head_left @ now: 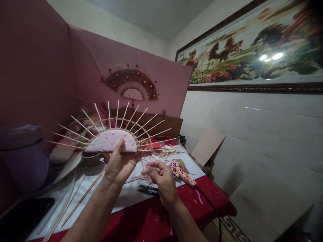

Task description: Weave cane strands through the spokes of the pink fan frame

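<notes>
Left hand (pixel 121 165) grips fan frame (pixel 104 142); right hand (pixel 163 178) is curled, contents indeterminable. Framed picture (pixel 227 62), far right, bears illegible characters (pixel 182 54).

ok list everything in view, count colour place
half-round fan frame: one, pale, pink, centre
flowered fan: one, brown, upper centre
panels: two, pink, left and back
framed horse picture: one, multicoloured, upper right
glue gun: one, multicoloured, right of centre
thread snips: one, dark blue, lower centre
thin sticks: many, tan, centre, left
bowl: one, brown, centre-left
container: one, purplish, far left
flat slab: one, black, lower left
leaning board: one, tan, right
tabletop sheet: one, white, centre
cloth: one, red, bottom
left hand: one, bare, holding frame
right hand: one, bare, below frame
</notes>
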The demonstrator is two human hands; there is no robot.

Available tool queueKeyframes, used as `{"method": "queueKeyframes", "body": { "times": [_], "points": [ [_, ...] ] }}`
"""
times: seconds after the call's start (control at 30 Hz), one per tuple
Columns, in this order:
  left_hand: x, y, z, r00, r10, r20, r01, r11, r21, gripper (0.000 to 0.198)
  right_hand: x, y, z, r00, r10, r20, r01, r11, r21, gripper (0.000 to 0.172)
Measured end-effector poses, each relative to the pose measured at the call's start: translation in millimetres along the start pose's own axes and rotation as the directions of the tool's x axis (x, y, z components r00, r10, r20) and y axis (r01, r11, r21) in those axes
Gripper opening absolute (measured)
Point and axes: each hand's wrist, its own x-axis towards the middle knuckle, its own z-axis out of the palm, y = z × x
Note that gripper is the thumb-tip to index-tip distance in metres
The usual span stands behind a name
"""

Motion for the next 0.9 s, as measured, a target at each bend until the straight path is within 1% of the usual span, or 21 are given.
{"method": "queueKeyframes", "body": {
  "times": [0.07,0.17,0.27,0.33,0.37,0.47,0.53,0.63,0.77,0.9],
  "points": [
    [-1.5,-1.9,1.2,1.0,0.001,0.0,-0.001,1.0,0.017,0.018,2.3,3.3,-1.4,1.0,-0.019,-0.014,0.018,0.999,-0.049,0.031],
    [-3.9,-4.7,4.0,1.0,-0.021,0.011,0.02,0.999,0.047,0.02,6.3,8.8,-3.0,0.999,-0.012,-0.03,0.009,0.993,-0.116,0.031],
    [-5.3,-8.0,5.9,0.999,-0.027,0.022,0.025,0.997,0.073,0.024,8.8,13.2,-3.3,0.993,-0.036,-0.116,0.024,0.994,-0.106,0.032],
    [-6.1,-11.3,6.4,0.999,-0.023,0.026,0.021,0.996,0.083,0.025,8.9,14.2,-2.9,0.975,-0.044,-0.217,0.038,0.999,-0.035,0.032],
    [-6.6,-13.4,6.6,0.999,-0.024,0.032,0.022,0.996,0.083,0.024,8.6,14.2,-2.7,0.963,-0.029,-0.267,0.035,0.999,0.017,0.031],
    [-8.5,-21.1,8.8,0.998,-0.037,0.041,0.035,0.998,0.058,0.019,7.5,12.6,-3.1,0.922,0.069,-0.381,0.012,0.978,0.207,0.031],
    [-10.7,-26.7,11.8,0.998,-0.054,0.04,0.052,0.998,0.044,0.018,7.4,11.8,-4.7,0.898,0.138,-0.417,0.008,0.944,0.329,0.031],
    [-16.1,-34.1,18.5,0.995,-0.082,0.054,0.079,0.995,0.057,0.017,8.5,11.9,-9.4,0.89,0.193,-0.413,0.009,0.898,0.44,0.029],
    [-27.4,-41.4,29.7,0.995,-0.082,0.061,0.078,0.995,0.066,0.017,9.3,11.6,-17.2,0.913,0.208,-0.35,-0.005,0.865,0.501,0.021],
    [-37.4,-48.0,39.0,0.998,-0.046,0.043,0.043,0.997,0.057,0.015,11.2,8.7,-21.8,0.94,0.208,-0.272,-0.025,0.833,0.552,0.02]
  ]
}}
